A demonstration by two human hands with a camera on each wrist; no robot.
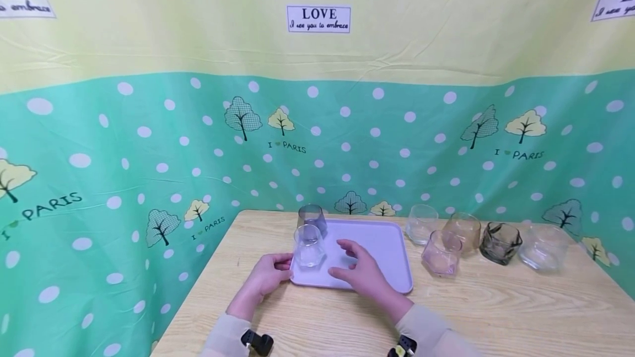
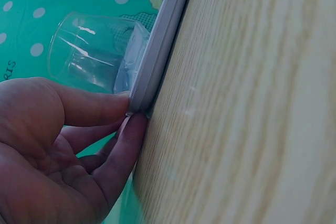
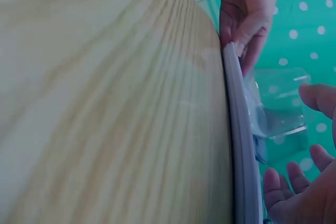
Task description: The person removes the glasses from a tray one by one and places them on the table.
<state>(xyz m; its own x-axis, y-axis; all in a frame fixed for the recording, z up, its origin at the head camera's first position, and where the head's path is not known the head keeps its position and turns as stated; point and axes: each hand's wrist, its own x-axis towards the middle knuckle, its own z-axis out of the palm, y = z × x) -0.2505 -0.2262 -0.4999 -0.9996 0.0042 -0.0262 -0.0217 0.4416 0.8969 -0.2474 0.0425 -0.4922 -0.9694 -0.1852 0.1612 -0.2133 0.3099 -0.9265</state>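
A pale lilac tray [image 1: 369,236] lies on the table. My left hand [image 1: 268,275] pinches its front left corner; in the left wrist view the thumb [image 2: 100,106] is on the rim and the fingers are below it at the edge. A clear glass [image 1: 310,249] with a faceted base stands upright on the tray's left side, near that hand. Behind it is a smoky grey glass [image 1: 311,214], partly hidden by the clear one. Over the tray's front middle my right hand [image 1: 364,274] hovers with thumb and fingers apart, holding nothing, to the right of the clear glass.
Right of the tray stand several glasses: a clear one [image 1: 420,230], a pink one [image 1: 440,260], an amber one [image 1: 466,230], a dark grey one [image 1: 501,247] and a wide clear one [image 1: 543,252]. A patterned curtain [image 1: 347,158] hangs behind the wooden table [image 1: 471,318].
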